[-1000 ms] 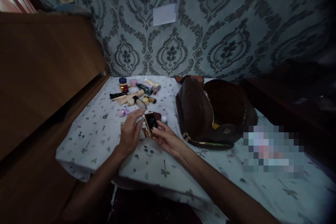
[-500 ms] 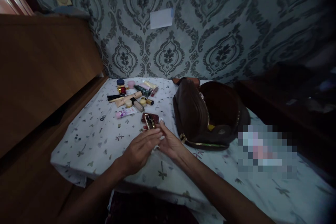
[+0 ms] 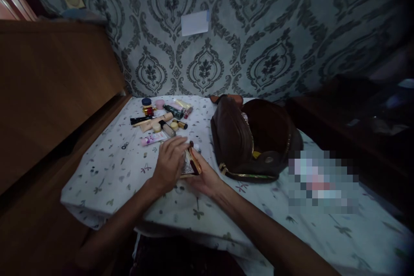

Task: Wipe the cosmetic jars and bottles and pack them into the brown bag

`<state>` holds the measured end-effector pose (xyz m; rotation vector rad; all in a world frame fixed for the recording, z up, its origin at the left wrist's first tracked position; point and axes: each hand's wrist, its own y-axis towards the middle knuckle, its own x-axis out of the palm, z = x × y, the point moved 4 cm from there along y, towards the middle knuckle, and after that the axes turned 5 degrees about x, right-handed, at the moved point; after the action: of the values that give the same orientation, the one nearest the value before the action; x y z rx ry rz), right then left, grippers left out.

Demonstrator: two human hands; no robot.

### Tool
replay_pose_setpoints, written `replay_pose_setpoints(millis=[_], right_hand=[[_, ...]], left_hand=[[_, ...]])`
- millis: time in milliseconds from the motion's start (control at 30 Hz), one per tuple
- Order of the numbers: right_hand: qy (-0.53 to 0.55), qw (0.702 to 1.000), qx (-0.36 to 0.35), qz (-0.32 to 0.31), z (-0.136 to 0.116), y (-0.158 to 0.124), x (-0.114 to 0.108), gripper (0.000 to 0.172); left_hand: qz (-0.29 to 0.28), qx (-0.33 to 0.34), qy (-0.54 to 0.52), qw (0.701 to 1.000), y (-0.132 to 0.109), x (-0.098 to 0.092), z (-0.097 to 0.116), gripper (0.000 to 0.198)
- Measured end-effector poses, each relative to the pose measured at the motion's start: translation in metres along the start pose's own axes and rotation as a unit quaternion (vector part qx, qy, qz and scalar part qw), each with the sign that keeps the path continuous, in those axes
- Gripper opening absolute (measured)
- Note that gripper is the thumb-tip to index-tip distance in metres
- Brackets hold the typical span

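Note:
Both my hands meet near the front middle of the cloth-covered surface, around a small makeup compact [image 3: 189,167] with dark sides, gold edges and a silvery face. My right hand [image 3: 208,177] grips its right side, the thumb along the edge. Fingers of my left hand [image 3: 168,163] bend over the left side and hide part of it. Just beyond them lie loose cosmetics: a pink-and-white tube [image 3: 153,139], a beige tube [image 3: 157,121], a bottle with a black cap [image 3: 167,128] and a dark green tube [image 3: 174,111].
To the right stands a brown bag [image 3: 233,142], its zip undone and its mouth wide. A wooden cabinet [image 3: 61,82] borders the left side. Behind is a patterned wall [image 3: 223,43] with a white card [image 3: 195,23]. Farther right, a patch is blurred out.
The compact has turned in my hands, so its silvery face shows. My left hand has moved up over its left side. The dark red item behind is now mostly hidden.

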<state>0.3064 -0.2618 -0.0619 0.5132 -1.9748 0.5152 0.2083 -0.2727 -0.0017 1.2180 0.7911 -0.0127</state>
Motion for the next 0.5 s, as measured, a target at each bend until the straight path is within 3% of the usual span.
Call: replay_pose_setpoints(millis=[133,267,367,500], right_hand=[[0.043,0.999,0.010,0.022,-0.002,-0.003,0.002,0.023],[0.072,0.997,-0.001,0.028,-0.006,-0.001,-0.003,0.026],[0.087,0.995,-0.017,0.040,-0.009,0.002,-0.009,0.027],[0.014,0.998,-0.042,0.039,-0.005,0.007,-0.014,0.030]], left_hand=[[-0.012,-0.127,-0.017,0.992,-0.007,0.009,-0.021,0.030],[-0.040,-0.165,-0.061,0.984,-0.021,0.020,-0.021,0.037],[-0.051,-0.098,-0.079,0.991,-0.027,0.025,-0.007,0.043],[-0.097,0.037,-0.100,0.989,-0.024,0.034,0.018,0.053]])
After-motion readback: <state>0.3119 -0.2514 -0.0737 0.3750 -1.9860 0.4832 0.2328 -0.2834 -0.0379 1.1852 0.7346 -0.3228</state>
